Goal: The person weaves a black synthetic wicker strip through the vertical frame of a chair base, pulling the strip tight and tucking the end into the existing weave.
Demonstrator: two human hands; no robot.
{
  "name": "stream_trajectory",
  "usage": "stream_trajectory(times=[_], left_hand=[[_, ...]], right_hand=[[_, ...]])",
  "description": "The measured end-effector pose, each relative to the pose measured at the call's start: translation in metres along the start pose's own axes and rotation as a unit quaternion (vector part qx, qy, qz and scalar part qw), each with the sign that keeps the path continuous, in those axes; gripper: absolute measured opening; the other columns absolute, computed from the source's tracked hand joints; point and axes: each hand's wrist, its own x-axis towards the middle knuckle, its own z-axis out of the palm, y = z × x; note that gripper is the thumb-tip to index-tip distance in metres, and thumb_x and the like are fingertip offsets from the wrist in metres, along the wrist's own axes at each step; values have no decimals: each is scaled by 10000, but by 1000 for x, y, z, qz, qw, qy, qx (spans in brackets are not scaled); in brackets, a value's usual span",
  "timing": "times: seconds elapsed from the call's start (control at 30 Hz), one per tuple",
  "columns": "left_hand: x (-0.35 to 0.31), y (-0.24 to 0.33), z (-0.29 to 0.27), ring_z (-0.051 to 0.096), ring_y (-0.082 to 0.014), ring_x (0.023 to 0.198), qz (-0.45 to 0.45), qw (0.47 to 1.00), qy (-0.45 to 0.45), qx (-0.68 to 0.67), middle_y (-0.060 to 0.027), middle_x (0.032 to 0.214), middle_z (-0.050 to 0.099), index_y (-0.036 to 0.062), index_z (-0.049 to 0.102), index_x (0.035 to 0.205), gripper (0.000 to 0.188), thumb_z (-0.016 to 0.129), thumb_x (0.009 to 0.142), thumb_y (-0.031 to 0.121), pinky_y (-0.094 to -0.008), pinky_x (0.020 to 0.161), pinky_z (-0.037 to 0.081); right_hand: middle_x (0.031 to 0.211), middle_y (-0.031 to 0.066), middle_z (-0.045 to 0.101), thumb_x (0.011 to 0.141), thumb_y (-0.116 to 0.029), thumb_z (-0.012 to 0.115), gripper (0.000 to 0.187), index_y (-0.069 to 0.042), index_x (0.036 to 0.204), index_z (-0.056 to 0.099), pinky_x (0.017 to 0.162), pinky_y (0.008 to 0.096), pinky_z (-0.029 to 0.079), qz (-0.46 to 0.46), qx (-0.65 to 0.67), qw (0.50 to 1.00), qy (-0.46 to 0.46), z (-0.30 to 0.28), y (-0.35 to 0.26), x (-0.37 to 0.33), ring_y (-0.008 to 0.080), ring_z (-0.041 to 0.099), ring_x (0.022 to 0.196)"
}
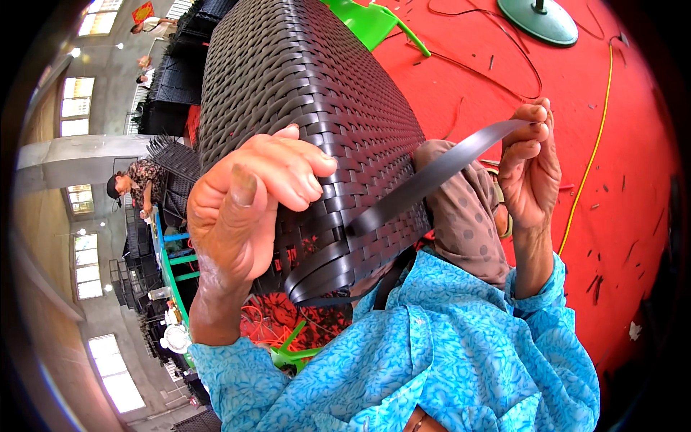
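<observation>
A large dark brown woven piece of flat plastic wicker [288, 79] stands before me and leans against my knees. From its near edge a loose flat strip [453, 162] comes out of the weave and arcs up to the right. My right hand [531, 155] pinches the strip's end between thumb and fingers, well off the weave. My left hand [252, 191] is at the left side of the near corner, its fingers bent over the woven edge and its thumb raised apart. Nothing shows in its grasp. Below it, the corner has gaps where strips run loosely.
On the red floor [619, 237] lie dark strip scraps and a yellow cable [594, 158]. A green plastic chair [367, 21] stands beyond the woven piece, near a round green base [538, 18]. At the left, a person [137, 183] works near stacked dark woven pieces.
</observation>
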Motion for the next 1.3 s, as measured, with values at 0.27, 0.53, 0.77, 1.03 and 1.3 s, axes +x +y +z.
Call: stream_trajectory(times=[0.27, 0.53, 0.77, 1.03, 1.3], left_hand=[[1, -1, 0, 610, -257, 857, -3, 1000, -10, 13, -103, 766, 612, 23, 611, 706, 402, 467, 936, 319, -416, 989, 278], [1, 0, -1, 613, -245, 830, 1, 999, -13, 33, -75, 712, 606, 47, 610, 681, 395, 493, 922, 338, -430, 992, 270], [-3, 5, 2, 628, -240, 766, 2, 993, -56, 100, -52, 617, 605, 85, 623, 619, 445, 526, 893, 421, -463, 1018, 230], [-31, 27, 10, 589, -294, 823, 149, 882, 8, 447, -88, 789, 613, 42, 654, 766, 359, 599, 838, 390, -416, 759, 469], [-66, 19, 21, 555, -257, 770, 108, 876, 66, 465, -63, 792, 587, 35, 673, 896, 472, 654, 744, 481, -351, 690, 462]], right_hand=[[1155, 43, 494, 978, -196, 395, 286, -69, 1199, 527, 937, 311, 472, -16, 4, 1000, 9, 0, 1, -2, 166, 518, 1067], [1147, 41, 495, 976, -191, 400, 288, -72, 1212, 517, 932, 308, 470, -20, 9, 1000, 0, 0, 1, -4, 162, 516, 1058], [1103, 36, 510, 969, -187, 425, 289, -66, 1216, 514, 893, 292, 484, -24, 18, 999, 25, -2, 0, -8, 152, 534, 993], [848, -42, 572, 956, -244, 468, 249, -93, 1136, 551, 815, 293, 429, -20, -75, 995, 55, -4, -17, -17, 130, 519, 835], [846, -22, 502, 947, -150, 464, 191, -65, 1108, 519, 864, 307, 423, -50, -108, 992, 31, 29, -30, -2, 153, 477, 915]])
